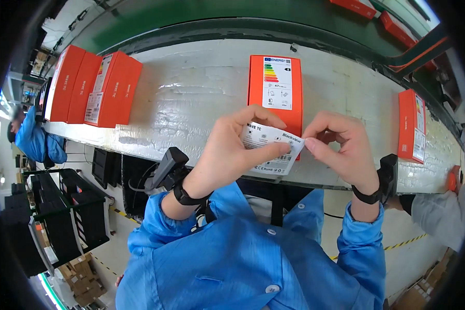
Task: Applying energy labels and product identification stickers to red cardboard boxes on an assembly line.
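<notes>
A white printed label is held tilted over the near end of an orange-red box. My left hand grips the label, thumb across its printed face and fingers curled at its upper edge. At the label's right corner, the thumb and forefinger of my right hand pinch together on it. The box lies flat on the bench, with a white sticker with coloured bars on its top face. The label covers the box's near end, so I cannot tell whether the two touch.
Several orange-red boxes stand at the left of the pale workbench; another box is at the right. Behind runs a green conveyor with more boxes. Black racks stand at lower left. Other people sit at both sides.
</notes>
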The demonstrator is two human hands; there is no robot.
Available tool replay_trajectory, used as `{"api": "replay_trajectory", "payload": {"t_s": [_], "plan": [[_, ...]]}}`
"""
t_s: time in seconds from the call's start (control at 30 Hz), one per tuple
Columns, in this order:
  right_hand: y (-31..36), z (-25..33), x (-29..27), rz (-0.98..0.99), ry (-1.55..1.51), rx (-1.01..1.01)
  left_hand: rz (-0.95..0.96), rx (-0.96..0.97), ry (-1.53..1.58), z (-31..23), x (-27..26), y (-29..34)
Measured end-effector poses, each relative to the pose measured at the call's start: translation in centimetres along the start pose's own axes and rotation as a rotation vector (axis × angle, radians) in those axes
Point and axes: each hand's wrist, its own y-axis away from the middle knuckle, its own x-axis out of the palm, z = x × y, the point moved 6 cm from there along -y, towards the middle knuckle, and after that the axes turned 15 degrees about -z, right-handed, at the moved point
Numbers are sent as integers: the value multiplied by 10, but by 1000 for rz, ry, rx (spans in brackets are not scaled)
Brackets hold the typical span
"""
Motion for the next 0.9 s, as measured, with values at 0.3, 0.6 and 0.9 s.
{"api": "replay_trajectory", "payload": {"t_s": [0.3, 0.6, 0.9], "plan": [[1, -2, 7, 83, -77, 100, 37, -43, -46, -4, -4, 4], [0, -1, 7, 99, -79, 113, 33, -14, -54, -4, -4, 5], [5, -18, 26, 39, -242, 264, -13, 386, 40, -25, -10, 22]]}}
